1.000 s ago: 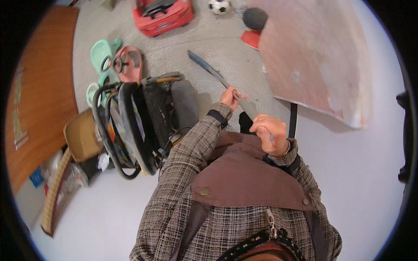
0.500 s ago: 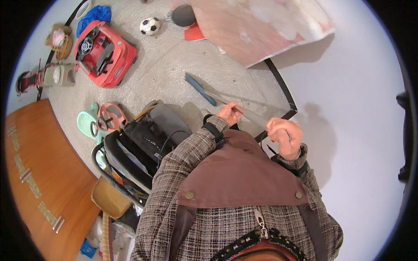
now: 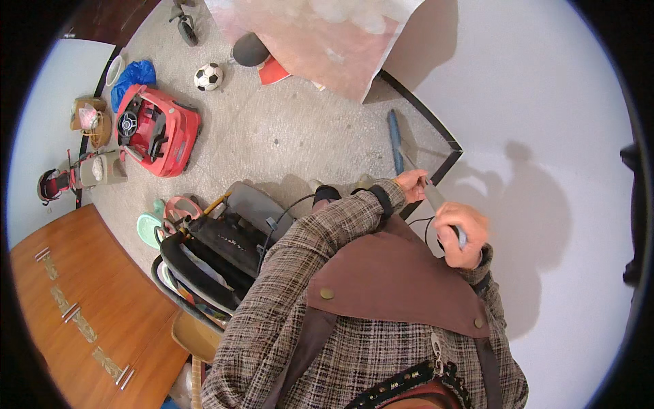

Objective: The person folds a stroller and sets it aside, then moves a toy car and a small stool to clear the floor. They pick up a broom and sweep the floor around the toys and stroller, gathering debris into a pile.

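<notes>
Slim grey tool (image 3: 436,199), tilted, handheld

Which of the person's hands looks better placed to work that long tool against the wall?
Probably the right hand: it grips the handle of the long tool nearest the wall. The left hand only steadies the shaft.

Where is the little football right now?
In the head view the black-and-white football lies on the grey floor at upper left, just above the red toy car and right of a blue bag, far from both hands.
</notes>
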`<state>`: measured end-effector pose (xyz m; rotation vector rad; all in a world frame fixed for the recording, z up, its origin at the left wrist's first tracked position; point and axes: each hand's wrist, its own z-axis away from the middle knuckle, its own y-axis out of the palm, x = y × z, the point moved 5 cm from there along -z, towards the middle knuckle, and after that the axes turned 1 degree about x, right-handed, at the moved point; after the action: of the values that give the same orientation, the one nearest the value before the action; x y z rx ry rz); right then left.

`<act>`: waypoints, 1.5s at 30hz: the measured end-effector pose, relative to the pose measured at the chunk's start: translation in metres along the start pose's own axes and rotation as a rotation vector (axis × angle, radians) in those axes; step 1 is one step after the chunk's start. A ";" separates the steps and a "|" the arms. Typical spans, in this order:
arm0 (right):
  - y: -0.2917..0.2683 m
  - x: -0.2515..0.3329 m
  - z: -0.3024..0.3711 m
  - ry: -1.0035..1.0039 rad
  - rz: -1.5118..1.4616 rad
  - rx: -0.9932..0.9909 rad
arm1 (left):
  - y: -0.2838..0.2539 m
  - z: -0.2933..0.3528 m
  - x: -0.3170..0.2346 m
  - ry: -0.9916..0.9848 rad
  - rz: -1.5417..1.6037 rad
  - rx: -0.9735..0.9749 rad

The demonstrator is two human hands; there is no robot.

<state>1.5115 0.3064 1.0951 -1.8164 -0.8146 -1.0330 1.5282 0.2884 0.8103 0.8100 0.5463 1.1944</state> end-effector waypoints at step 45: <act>0.308 -0.005 -0.237 -0.160 -0.331 0.554 | -0.222 0.242 -0.252 0.634 0.394 -0.231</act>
<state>1.6907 -0.0345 1.0450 -1.3232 -1.3799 -0.7601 1.7663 -0.0475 0.7719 0.3309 0.7628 1.8608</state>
